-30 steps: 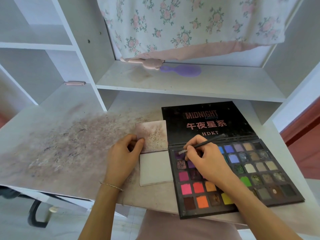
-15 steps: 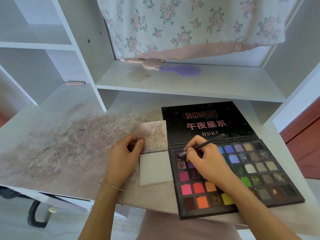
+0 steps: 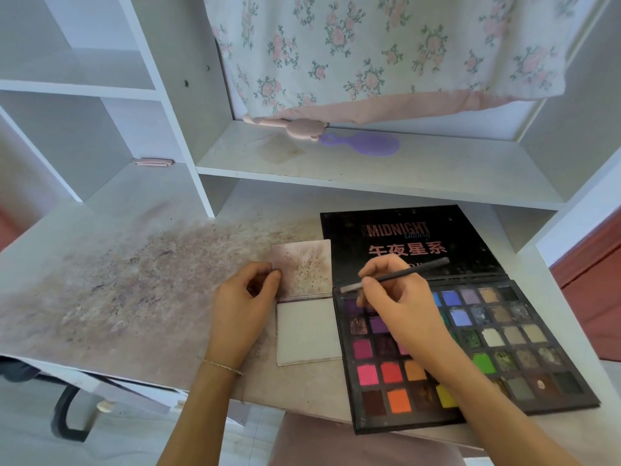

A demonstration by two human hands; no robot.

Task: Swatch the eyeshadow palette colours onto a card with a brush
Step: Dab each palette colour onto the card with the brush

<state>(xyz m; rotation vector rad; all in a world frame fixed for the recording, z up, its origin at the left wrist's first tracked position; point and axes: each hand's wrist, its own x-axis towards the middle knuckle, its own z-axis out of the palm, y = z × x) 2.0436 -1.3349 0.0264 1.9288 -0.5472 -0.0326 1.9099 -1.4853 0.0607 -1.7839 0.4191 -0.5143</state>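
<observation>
We are pinching the brush [image 3: 396,276] in our right hand [image 3: 400,307] over the palette [image 3: 470,344], loading pigment; left hand [image 3: 240,307] fingers are pinching the card [image 3: 305,297] edge, steadying it on the surface [image 3: 117,290].

Home bedroom desk, white shelving [image 3: 369,176], floral curtain [image 3: 386,52] (pink hem), purple hairbrush [image 3: 366,144]

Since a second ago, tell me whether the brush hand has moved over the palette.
Yes, slightly. The right hand with the brush has edged up toward the lid's printed lettering on the palette, away from the pink pans.
</observation>
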